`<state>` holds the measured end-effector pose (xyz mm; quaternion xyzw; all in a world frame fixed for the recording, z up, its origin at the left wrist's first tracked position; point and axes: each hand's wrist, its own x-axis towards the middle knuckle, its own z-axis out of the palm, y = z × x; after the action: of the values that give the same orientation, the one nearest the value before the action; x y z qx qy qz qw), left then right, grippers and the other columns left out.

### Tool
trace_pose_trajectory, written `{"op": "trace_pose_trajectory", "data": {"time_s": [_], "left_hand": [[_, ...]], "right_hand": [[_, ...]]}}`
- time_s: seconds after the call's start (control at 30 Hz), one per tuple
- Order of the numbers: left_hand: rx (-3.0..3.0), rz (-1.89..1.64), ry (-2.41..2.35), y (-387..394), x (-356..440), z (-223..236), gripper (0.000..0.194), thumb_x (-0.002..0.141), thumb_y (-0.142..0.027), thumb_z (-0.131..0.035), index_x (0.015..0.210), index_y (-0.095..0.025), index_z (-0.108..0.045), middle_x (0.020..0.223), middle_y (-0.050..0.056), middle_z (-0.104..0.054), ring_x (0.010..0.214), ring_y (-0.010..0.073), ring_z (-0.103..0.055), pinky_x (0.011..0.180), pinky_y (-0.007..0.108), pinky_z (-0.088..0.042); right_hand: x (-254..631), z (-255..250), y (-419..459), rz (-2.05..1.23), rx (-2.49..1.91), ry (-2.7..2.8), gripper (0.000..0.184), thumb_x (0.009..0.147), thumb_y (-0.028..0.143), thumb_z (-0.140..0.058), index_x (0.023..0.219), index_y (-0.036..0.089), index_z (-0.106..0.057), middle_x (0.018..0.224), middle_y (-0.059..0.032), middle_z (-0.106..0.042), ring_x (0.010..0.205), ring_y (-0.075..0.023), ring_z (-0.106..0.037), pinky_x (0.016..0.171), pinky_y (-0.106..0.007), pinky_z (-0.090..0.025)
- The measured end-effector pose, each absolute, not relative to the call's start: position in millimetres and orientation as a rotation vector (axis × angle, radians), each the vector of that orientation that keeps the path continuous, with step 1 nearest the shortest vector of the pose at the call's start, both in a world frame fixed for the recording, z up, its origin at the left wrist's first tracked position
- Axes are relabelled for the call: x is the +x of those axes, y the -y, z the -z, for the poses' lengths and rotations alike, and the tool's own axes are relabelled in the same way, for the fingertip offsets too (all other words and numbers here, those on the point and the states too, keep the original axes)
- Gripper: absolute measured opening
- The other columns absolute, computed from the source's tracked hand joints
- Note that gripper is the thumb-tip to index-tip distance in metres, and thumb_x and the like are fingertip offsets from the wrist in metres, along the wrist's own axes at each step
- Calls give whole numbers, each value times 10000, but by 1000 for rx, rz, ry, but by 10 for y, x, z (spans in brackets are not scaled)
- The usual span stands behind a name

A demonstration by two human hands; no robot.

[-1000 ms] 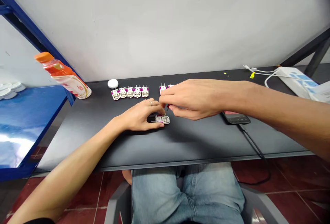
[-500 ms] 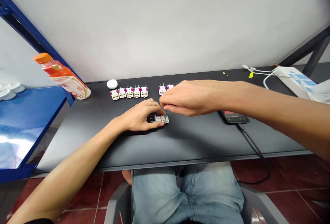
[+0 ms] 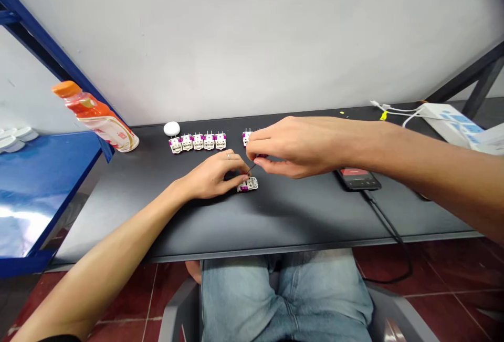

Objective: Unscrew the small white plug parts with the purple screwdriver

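We see the left hand pinching a white-purple piece, three o'clock from its wrist; right hand, at the piece's two o'clock, pinches a thin tool. Slack left grip: we'd expect twisting, the tool skidding.

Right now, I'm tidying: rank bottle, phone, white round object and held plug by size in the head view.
1. Bottle
2. Phone, partly hidden
3. White round object and held plug, partly covered: too alike to rank
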<state>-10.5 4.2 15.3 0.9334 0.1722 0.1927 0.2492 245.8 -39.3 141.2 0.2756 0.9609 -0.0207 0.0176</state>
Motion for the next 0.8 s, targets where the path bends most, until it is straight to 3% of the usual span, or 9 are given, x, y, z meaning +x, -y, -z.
{"op": "trace_pose_trajectory", "data": {"time_s": [0.17,0.33,0.47,0.63,0.8], "left_hand": [[2659,-574,-634,-208,-218,-136,239,1176,-356,-581,1136,-224,-776,1165,91,-847,1079,277,-764,1005,435,-583],[2841,-495,-825,-349,-348,-158,215,1101,-302,-599,1114,-218,-797,1097,103,-840,1043,319,-769,970,470,-594],[2884,-498,-850,-340,-380,-206,229,1083,-293,-603,1170,-221,-803,1179,113,-842,1110,325,-778,999,461,-598],[2763,-611,-742,-244,-324,-250,240,1100,-337,-599,1200,-219,-782,1190,109,-828,1124,305,-760,1013,446,-595],[2704,-561,-452,-123,-205,-215,346,1104,-520,-713,1248,-219,-801,1179,119,-823,1080,309,-740,1024,462,-592]], "right_hand": [[2495,-1426,393,70,980,-2949,156,1118,196,-539,1033,224,-667,907,-22,-704,709,-163,-513,676,-338,-319],[2455,-1378,427,104,854,-2894,175,1113,172,-519,1034,218,-668,899,-25,-708,705,-174,-473,707,-344,-362],[2413,-1343,450,102,802,-2875,174,1102,151,-520,1018,209,-662,907,-28,-709,707,-178,-457,703,-352,-354],[2383,-1326,438,57,800,-2838,144,1090,138,-563,1039,205,-679,932,-32,-728,712,-176,-497,697,-352,-334],[2396,-1348,428,70,785,-2886,161,1086,139,-569,988,219,-669,895,-32,-732,717,-182,-525,707,-340,-369]]}}
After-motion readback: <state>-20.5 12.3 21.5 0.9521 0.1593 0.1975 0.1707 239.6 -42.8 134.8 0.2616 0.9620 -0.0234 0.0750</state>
